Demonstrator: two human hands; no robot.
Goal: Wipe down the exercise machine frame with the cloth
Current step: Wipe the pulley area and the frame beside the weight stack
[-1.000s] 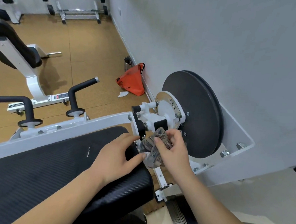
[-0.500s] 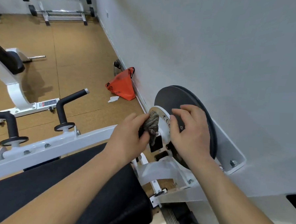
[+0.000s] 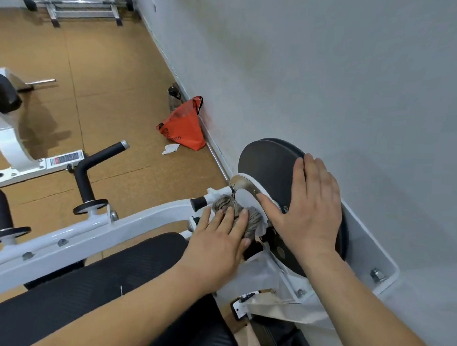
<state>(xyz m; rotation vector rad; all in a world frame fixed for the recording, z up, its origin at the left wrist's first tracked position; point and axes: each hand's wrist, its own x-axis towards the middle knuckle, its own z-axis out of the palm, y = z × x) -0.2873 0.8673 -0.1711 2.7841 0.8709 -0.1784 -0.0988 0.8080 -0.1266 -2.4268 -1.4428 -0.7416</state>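
My left hand (image 3: 218, 241) presses a grey patterned cloth (image 3: 236, 209) against the white pivot hub of the exercise machine frame (image 3: 140, 221), fingers spread over the cloth. Flat and open, my right hand (image 3: 307, 211) rests on the black round disc (image 3: 270, 159) beside the wall. The white frame bar runs left from the hub, above a black padded seat (image 3: 83, 292). Most of the cloth is hidden under my left hand.
Two black handles (image 3: 95, 163) stand on the frame bar at left. An orange bag (image 3: 184, 128) and a dark bottle (image 3: 174, 97) lie on the floor by the grey wall (image 3: 333, 72). Another white machine (image 3: 6, 140) and a barbell rack (image 3: 72, 3) stand farther off.
The cloth passed from my right hand to my left. My right hand moved up onto the black disc and flattened. My left hand now presses the cloth flat on the hub.
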